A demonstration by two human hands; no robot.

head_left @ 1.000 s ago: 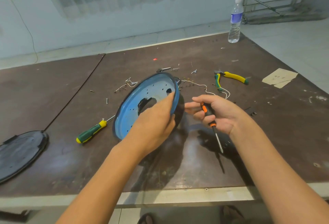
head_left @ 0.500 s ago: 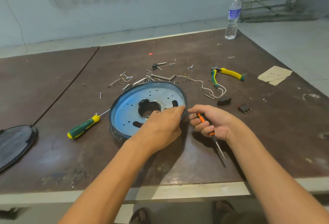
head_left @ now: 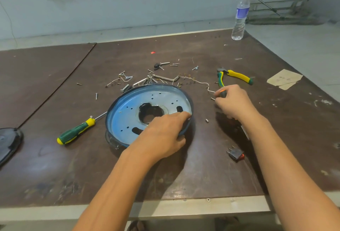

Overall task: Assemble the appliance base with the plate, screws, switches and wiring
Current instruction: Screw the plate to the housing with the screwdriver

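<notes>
Left hand [head_left: 165, 131] is clamped on the near-right rim of the base [head_left: 127, 118] — fingers curled over the edge, thumb outside. The base sits blue side up on the counter [head_left: 55, 166]. A switch [head_left: 236, 154] lies loose off to the right, about level with that wrist. Right hand [head_left: 233, 102] is further out, wrapped round the screwdriver [head_left: 223, 93], shaft pointing back toward me. What matters next, I'd guess, is a screw [head_left: 212, 99] just left of its fingertips, between that hand and the base rim, lying roughly crosswise — so the right hand is clearly nearer. Can't tell if it's touching it. Beyond that the wire [head_left: 200, 83], then the pliers [head_left: 237, 76].
</notes>
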